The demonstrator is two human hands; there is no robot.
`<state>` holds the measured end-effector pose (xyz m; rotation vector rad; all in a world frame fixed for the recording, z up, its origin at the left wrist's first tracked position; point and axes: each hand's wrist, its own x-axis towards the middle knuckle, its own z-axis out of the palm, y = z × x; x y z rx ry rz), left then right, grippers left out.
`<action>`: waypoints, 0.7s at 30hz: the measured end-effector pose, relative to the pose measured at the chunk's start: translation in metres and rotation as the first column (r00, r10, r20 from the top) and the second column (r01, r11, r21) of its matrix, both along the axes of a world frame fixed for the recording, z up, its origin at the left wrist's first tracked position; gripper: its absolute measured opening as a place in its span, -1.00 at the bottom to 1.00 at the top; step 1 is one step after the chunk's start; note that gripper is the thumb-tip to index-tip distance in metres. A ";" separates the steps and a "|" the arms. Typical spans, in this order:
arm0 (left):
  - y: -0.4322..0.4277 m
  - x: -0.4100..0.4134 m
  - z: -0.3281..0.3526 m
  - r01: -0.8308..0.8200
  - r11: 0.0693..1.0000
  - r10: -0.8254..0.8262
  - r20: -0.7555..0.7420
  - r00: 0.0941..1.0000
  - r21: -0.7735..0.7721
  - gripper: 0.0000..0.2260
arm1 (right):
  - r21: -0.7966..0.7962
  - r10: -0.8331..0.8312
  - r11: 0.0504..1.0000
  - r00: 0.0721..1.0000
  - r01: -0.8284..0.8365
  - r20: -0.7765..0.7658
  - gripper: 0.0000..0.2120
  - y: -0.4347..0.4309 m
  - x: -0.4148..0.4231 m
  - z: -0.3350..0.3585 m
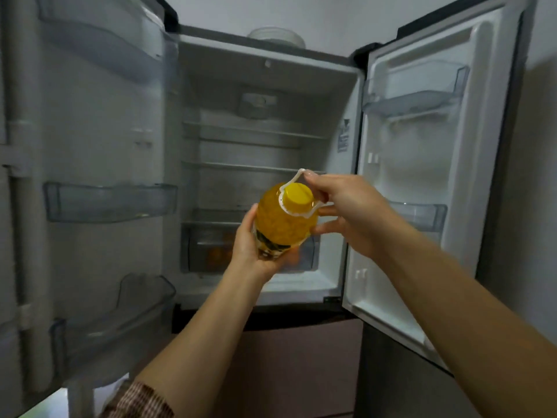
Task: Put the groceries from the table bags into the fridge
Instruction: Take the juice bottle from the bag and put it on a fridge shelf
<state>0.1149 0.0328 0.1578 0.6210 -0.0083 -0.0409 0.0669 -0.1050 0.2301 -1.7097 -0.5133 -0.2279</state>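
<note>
In front of the open fridge (265,70), both doors swung wide, I'm holding a yellow oil bottle (284,220) w/ both hands at abt the height of the lower shelves; my left hand (253,242) cups the bottle's base & lower side, fingers curled round the label end, closed on it; my right hand (346,212) is up at the neck, thumb & forefinger pinching the white carry handle (297,179) that loops up from the collar round the yellow cap (297,197), the other right fingers spread loose against the bottle's shoulder; the bottle is tilted, cap end toward me & up, base away & down to the left.

Beyond my fingers: bare glass shelves (250,167) inside the fridge; lower down, right behind the bottle & my left hand, a clear crisper drawer (211,248) w/ smth orange inside, too blurred to say what.

Left of my left hand: left door (90,146) w/ clear bins, one roughly level w/ the bottle (108,202), another lower (120,324); none shows anything inside that I can make out.

Right of my right hand: right door (422,176) w/ a clear bin up high (416,92) & a smaller one just past my knuckles (422,215).

On top of the fridge, well above my hands, a pale round bowl-like thing (275,36); can't tell exactly what.

A checked sleeve (141,399) shows low on my left arm.
</note>
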 end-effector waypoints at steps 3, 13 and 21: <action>0.000 0.035 0.024 -0.085 0.995 0.081 0.078 0.994 0.048 -0.66 | 0.186 0.104 0.977 0.995 -0.104 0.009 -0.75 -0.004 0.043 0.008; 0.046 0.161 0.104 -0.285 0.938 0.207 0.339 0.918 0.199 -0.55 | 0.332 0.268 0.875 0.924 -0.351 0.271 -0.43 0.023 0.164 0.040; 0.070 0.220 0.131 -0.284 0.924 0.205 0.295 0.933 0.257 -0.47 | 0.407 0.250 0.842 0.925 -0.354 0.287 -0.59 0.042 0.225 0.059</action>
